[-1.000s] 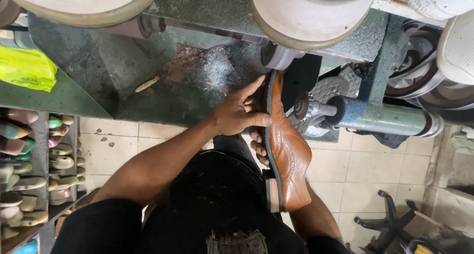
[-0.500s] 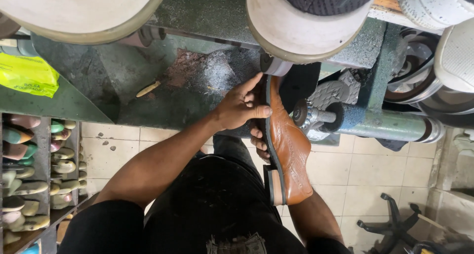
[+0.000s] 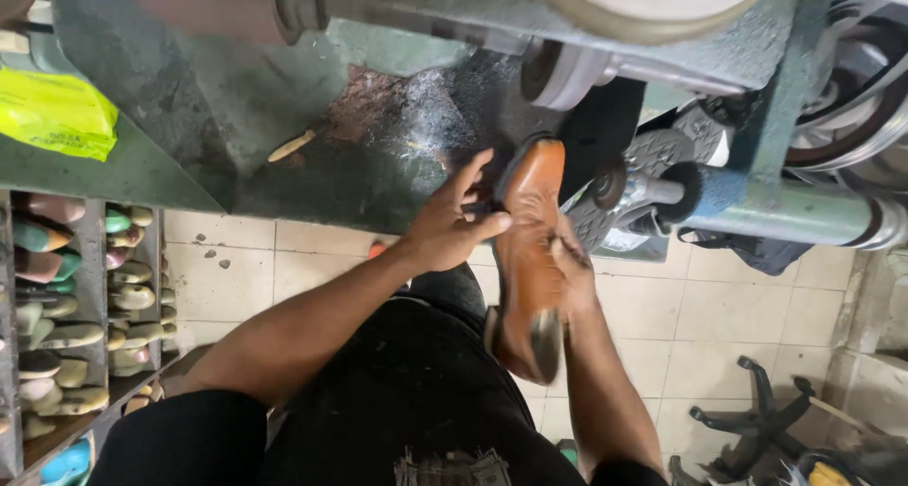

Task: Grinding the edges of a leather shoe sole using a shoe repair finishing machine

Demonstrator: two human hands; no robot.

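- just one view here, a head-worn camera looking steeply down the person's front, past the black apron to the pale tiled floor (image 3: pixel 700 316)
- pretty close in: the grimy green metal machine body (image 3: pixel 189 117) fills the top edge, right overhead
- forearms run up from the bottom edge

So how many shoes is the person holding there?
1: a brown shoe, held between the left hand on its near side and the right hand behind it, toe up by the machine. No other shoe is in hand.
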